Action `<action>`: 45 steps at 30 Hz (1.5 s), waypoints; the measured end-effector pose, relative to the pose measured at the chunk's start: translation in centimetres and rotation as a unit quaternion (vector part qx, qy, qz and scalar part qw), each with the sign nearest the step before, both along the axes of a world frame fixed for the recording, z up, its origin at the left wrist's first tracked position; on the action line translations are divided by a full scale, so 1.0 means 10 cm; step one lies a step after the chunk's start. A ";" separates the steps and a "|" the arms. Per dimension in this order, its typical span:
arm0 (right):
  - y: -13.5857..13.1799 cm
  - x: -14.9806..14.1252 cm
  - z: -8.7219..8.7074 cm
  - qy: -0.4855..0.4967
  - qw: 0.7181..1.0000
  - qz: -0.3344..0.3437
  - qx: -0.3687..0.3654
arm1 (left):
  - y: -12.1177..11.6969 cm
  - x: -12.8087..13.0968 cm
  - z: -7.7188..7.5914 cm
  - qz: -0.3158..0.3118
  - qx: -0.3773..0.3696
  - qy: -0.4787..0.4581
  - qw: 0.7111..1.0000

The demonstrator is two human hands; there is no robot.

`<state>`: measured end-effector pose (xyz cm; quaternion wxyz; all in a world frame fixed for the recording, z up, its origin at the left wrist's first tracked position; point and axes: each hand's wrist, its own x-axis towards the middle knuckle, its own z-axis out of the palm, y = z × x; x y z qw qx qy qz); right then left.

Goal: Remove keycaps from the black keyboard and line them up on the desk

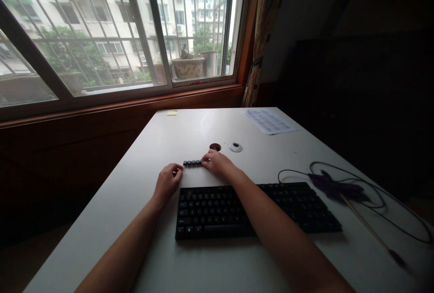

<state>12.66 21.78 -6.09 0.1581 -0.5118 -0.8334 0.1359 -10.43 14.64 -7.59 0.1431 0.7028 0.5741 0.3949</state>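
- Black keycaps lay rowed beyond keyboard, perhaps for finger room.
- Right hand reached across keyboard, likely steadying keycaps; couldn't tell whether fingers gripped.
- Left hand curled beyond keyboard's left corner; couldn't tell whether fingers met.

White table: round hole
Far edge: yellow note, printed sheet
Middle: row of black keycaps, white ring
Nearer: black keyboard
Right: looped cable, purple cloth, thin stick

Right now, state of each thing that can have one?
Black keycaps: lined up
Left hand: fingers curled, by keycaps
Right hand: at row's right end, grip unclear
Keyboard: flat, partly hidden
Cable: loosely looped
Purple bundle: crumpled
Paper: flat
Curtain: gathered
Left desk hole: uncovered
Window: open or shut unclear
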 end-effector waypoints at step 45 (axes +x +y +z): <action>0.00 -0.01 -0.01 -0.005 1.000 0.009 0.002 | -0.01 0.03 0.02 0.015 -0.027 0.023 0.999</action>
